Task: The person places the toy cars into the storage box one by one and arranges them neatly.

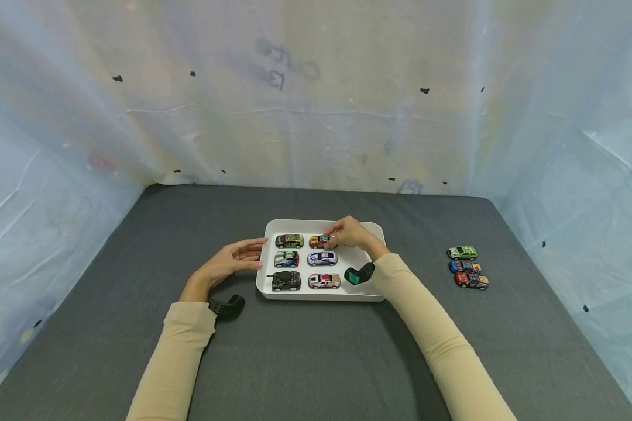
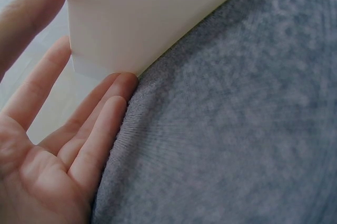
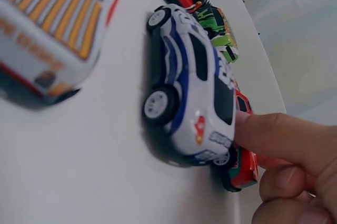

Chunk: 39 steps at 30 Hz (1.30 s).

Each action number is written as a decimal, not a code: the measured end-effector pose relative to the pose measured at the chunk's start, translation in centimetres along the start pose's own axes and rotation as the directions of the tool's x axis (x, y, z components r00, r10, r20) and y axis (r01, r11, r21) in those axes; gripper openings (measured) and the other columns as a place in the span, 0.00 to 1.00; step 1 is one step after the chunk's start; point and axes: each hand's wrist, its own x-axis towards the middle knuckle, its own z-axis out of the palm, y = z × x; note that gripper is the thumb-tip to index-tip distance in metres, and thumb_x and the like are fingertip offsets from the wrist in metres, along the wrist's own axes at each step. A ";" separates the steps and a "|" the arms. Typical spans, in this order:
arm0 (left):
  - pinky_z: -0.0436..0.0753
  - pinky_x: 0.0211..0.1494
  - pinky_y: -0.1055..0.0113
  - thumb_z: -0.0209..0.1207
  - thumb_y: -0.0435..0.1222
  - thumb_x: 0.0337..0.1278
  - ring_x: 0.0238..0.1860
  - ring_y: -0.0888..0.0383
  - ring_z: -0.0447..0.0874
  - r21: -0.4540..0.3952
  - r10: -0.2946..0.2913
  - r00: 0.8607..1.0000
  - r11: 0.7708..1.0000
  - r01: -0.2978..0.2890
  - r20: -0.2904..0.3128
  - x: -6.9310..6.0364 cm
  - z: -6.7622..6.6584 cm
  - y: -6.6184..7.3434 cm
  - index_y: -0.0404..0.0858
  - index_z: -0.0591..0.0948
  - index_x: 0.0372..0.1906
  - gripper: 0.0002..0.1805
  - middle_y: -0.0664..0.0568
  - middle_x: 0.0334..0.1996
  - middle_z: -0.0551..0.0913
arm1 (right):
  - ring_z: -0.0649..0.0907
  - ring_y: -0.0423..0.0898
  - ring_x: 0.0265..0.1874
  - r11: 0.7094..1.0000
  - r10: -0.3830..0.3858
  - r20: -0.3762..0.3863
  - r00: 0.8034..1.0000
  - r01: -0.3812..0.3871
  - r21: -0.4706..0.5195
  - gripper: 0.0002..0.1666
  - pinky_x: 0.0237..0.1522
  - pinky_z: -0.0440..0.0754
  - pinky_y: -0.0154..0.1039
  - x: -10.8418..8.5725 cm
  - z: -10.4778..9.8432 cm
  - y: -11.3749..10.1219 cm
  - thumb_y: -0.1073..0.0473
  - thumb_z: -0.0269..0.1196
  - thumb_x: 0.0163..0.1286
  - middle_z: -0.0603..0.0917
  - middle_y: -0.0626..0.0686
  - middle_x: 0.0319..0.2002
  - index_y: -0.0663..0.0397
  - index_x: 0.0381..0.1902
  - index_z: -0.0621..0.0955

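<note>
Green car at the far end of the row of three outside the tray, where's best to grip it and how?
I'd come from above and pinch the green car by its left and right ends: both face open grey tabletop, while the blue car sits close along its near side, leaving little finger room there.

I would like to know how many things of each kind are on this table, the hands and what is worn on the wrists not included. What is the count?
White tray: 1
Toy vehicles: 9 (6 inside the tray, 3 on the table to its right)
Total: 10
</note>
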 end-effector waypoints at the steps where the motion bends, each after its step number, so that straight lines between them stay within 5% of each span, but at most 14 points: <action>1: 0.75 0.70 0.57 0.67 0.38 0.54 0.72 0.40 0.64 0.002 0.004 1.000 1.000 -0.004 0.003 0.0 0.0 0.0 0.40 0.62 0.73 0.42 0.37 0.72 0.62 | 0.70 0.41 0.30 1.000 -0.001 -0.001 1.000 0.001 -0.003 0.19 0.27 0.64 0.30 -0.1 -0.1 0.0 0.60 0.73 0.55 0.83 0.55 0.45 0.55 0.46 0.86; 12: 0.73 0.71 0.56 0.68 0.39 0.54 0.72 0.41 0.63 0.016 -0.003 1.000 1.000 0.003 -0.004 0.0 0.1 0.1 0.40 0.62 0.73 0.43 0.38 0.73 0.62 | 0.65 0.41 0.19 1.000 -0.013 -0.010 1.000 0.013 -0.011 0.19 0.24 0.66 0.32 -2.1 -2.1 -0.4 0.58 0.71 0.58 0.68 0.44 0.13 0.54 0.48 0.86; 20: 0.75 0.70 0.55 0.68 0.38 0.53 0.72 0.40 0.63 -0.002 -0.013 1.000 1.000 0.013 0.002 -0.1 -0.1 0.2 0.39 0.62 0.73 0.43 0.37 0.72 0.63 | 0.60 0.40 0.14 0.998 -0.055 -0.015 0.998 0.055 0.023 0.21 0.20 0.60 0.33 -4.9 -4.2 0.6 0.59 0.69 0.61 0.67 0.43 0.11 0.59 0.52 0.83; 28: 0.76 0.69 0.57 0.68 0.39 0.53 0.72 0.40 0.64 -0.007 -0.020 1.000 1.000 0.020 -0.009 -0.2 -0.2 0.1 0.39 0.62 0.73 0.43 0.37 0.72 0.63 | 0.63 0.39 0.16 0.995 -0.097 -0.035 0.995 0.096 -0.011 0.23 0.25 0.64 0.34 -7.2 -5.9 2.1 0.59 0.69 0.61 0.70 0.44 0.12 0.65 0.53 0.82; 36: 0.75 0.70 0.59 0.68 0.38 0.53 0.72 0.41 0.63 -0.007 -0.002 1.000 1.000 0.002 -0.008 -0.1 -0.1 0.1 0.39 0.62 0.73 0.43 0.38 0.73 0.63 | 0.63 0.35 0.15 0.969 -0.246 -0.032 0.969 0.247 0.026 0.22 0.23 0.65 0.32 -10.5 -7.7 5.2 0.60 0.69 0.59 0.67 0.39 0.13 0.70 0.49 0.82; 39: 0.76 0.69 0.61 0.68 0.38 0.54 0.72 0.40 0.63 -0.004 0.005 1.000 1.000 -0.005 -0.002 -0.2 -0.2 0.2 0.39 0.61 0.73 0.43 0.37 0.73 0.62 | 0.65 0.35 0.15 0.970 -0.237 -0.052 0.970 0.239 0.035 0.23 0.22 0.66 0.32 -11.7 -8.2 6.0 0.60 0.70 0.59 0.70 0.41 0.14 0.69 0.49 0.82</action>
